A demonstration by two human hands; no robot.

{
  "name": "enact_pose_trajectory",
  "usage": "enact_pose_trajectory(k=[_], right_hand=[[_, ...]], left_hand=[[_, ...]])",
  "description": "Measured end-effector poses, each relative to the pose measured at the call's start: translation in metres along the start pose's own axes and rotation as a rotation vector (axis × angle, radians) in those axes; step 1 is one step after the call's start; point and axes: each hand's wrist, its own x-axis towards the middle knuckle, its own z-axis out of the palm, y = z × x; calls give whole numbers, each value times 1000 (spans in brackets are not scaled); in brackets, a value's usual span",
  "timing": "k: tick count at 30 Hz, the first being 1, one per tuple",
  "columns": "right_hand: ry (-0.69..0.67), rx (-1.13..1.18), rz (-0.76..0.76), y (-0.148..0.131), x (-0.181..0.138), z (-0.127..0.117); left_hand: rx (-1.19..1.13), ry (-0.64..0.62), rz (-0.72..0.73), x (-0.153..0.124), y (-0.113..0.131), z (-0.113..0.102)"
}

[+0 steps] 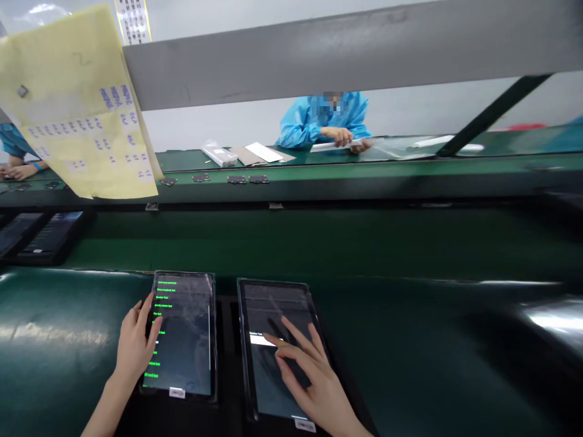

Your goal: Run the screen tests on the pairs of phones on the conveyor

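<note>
"What's right of the rectangular black glass tablet [184, 340]?"
"A second rectangular black glass tablet [268, 379], just apart."
"Behind them?"
"The long green ledge [346, 185], small thin dark boards [236, 180] on it; at left, a yellow rectangular paper sheet [68, 121] hangs before it."

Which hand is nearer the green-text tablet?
Left. The left hand is at the left edge of the green-text tablet; the right hand is over the right-side tablet.

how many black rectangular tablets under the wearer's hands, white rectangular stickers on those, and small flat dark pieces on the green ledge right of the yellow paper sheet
Black rectangular tablets: 2
White rectangular stickers: 2
Small flat dark pieces: 4
Total: 8
</note>
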Motion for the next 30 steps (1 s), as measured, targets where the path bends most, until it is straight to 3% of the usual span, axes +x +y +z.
enact_pose_trajectory(k=[8, 18, 30], right_hand=[[-72, -10, 34, 5, -4, 5], [-3, 33, 66, 4, -4, 2], [-18, 26, 31, 1, 0, 0]], left_hand=[[-44, 20, -17, 0, 0, 1], [-7, 23, -15, 0, -1, 1], [-139, -8, -144, 2, 2, -4]])
